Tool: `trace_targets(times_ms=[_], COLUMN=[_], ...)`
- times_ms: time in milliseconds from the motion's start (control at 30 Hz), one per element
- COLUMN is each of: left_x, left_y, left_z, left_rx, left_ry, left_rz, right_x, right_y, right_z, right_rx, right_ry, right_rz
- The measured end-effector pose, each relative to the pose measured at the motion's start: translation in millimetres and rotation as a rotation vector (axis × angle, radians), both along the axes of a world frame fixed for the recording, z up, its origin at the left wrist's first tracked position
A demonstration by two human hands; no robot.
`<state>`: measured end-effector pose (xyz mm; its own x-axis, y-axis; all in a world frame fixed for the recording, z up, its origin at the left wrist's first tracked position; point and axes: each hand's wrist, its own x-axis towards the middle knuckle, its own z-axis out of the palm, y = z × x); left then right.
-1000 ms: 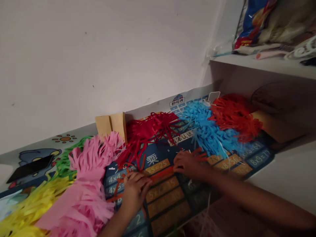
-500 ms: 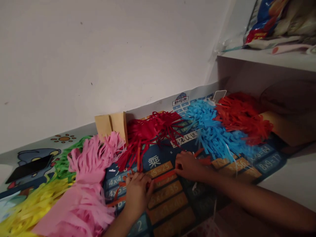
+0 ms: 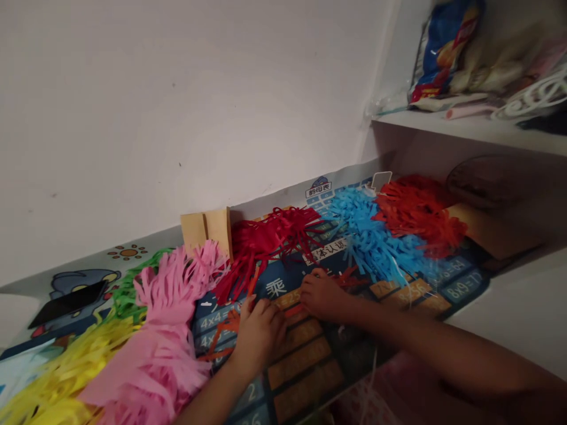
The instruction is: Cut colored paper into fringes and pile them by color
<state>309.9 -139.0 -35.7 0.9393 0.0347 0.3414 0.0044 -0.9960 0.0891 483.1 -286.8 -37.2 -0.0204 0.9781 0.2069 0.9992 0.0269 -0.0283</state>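
Note:
A bundle of orange fringed tissue paper (image 3: 228, 323) spreads out to the left of my left hand (image 3: 261, 329), whose fingers are closed round it. One orange strip sticks up past the thumb. My right hand (image 3: 325, 297) grips the same bundle a short way to the right, and more orange strips show beyond its fingers. Between the hands runs a flat orange band. Both hands rest low over a dark blue mat (image 3: 283, 280) printed with sums. Dark red fringed paper (image 3: 270, 231) lies just behind them.
Pink (image 3: 163, 348), yellow (image 3: 66, 378) and green fringed paper (image 3: 137, 280) lie left, near a black phone (image 3: 68, 304). Blue (image 3: 376, 236) and red fringed paper (image 3: 420, 209) lie right. A folded tan card (image 3: 207, 230) stands at the wall. A shelf (image 3: 465, 130) overhangs the right.
My hands have drawn slightly closer together on the orange paper. An orange strip now stands up by the left thumb. The camera view has shifted, showing more of the shelf.

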Motion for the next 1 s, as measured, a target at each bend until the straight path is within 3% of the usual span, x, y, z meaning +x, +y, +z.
trace_targets(times_ms=[100,233,500,633,800,1000], left_x=[2.3,3.9,-0.6,-12.5,-19.8,-16.1], left_y=[-0.2,-1.4,-0.9,8.0,24.3,25.1], left_z=[7.1,6.2,-1.2,-10.9,-17.8,-15.6], left_rx=[-0.001,0.044,0.018,-0.028,-0.201,-0.33], left_ry=[0.007,0.005,-0.036,-0.101,-0.081,0.024], left_rz=[0.002,0.001,-0.004,-0.021,-0.032,0.077], right_x=[-1.1,-11.7,-16.0,-1.8,17.6,15.9], right_y=[3.1,7.6,14.5,-0.8,-13.2,-11.0], right_z=[7.3,10.6,-13.5,-22.2,-29.9,-16.9], right_rx=[-0.001,0.036,0.151,0.185,0.143,0.042], right_ry=[0.077,-0.033,-0.106,0.017,0.337,0.492], right_rz=[-0.057,0.065,0.149,0.087,-0.08,-0.191])
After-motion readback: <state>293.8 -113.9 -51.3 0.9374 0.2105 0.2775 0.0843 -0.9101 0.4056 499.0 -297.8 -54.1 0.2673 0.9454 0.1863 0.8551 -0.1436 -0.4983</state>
